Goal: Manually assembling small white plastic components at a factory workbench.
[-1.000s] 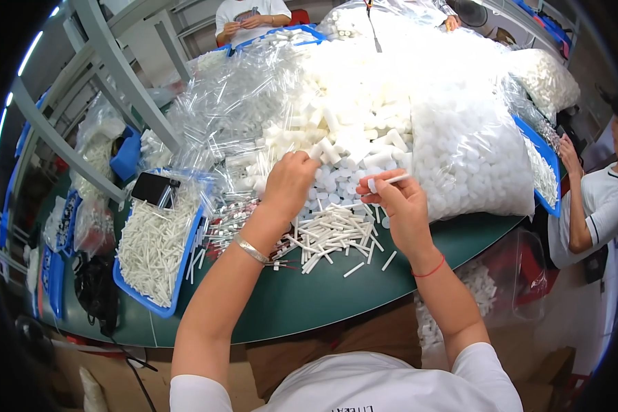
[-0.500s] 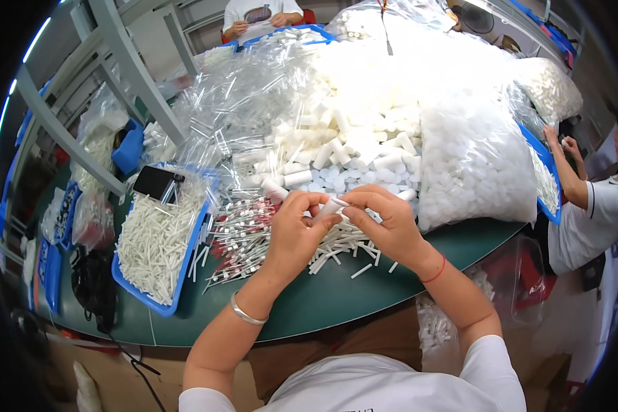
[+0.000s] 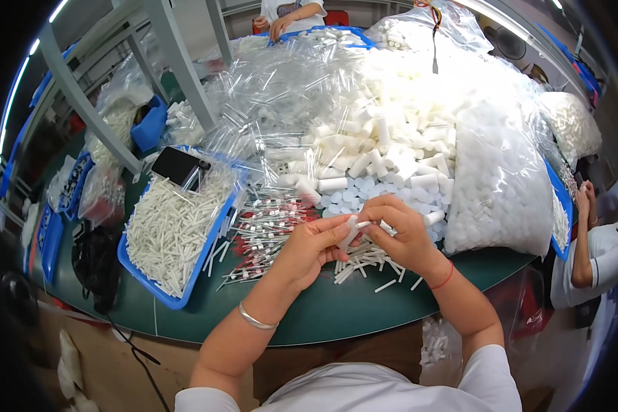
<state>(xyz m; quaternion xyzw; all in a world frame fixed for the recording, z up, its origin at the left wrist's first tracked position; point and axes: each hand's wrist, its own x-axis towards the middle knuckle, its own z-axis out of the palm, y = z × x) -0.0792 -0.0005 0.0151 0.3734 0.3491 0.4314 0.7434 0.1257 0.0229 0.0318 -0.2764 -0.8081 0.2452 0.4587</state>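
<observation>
My left hand (image 3: pixel 307 250) pinches a whitish, partly see-through piece (image 3: pixel 351 235) between thumb and fingers; its exact shape is hard to make out. Against its top, my right hand (image 3: pixel 404 233) grips a short, thin white stick (image 3: pixel 363 224). Both hands meet above the near side of the table. Beneath them lies a pile of thin white tubes (image 3: pixel 364 264). Left of it spreads a heap of thin rods with red and white parts (image 3: pixel 271 226). Just beyond are translucent round discs (image 3: pixel 364 192) and thick white cylinders (image 3: pixel 333 184).
A blue tray (image 3: pixel 166 298) full of white sticks stands left, a black phone-like device (image 3: pixel 177 167) on top. A big clear bag of white pieces (image 3: pixel 501 185) sits right. Grey metal posts (image 3: pixel 185 62) rise at left. Other people work at the far side and right.
The white cylinder held between both hands no longer shows; a whitish see-through piece and a thin stick are between my fingers now. The whole view has shifted, with the table appearing further right.
</observation>
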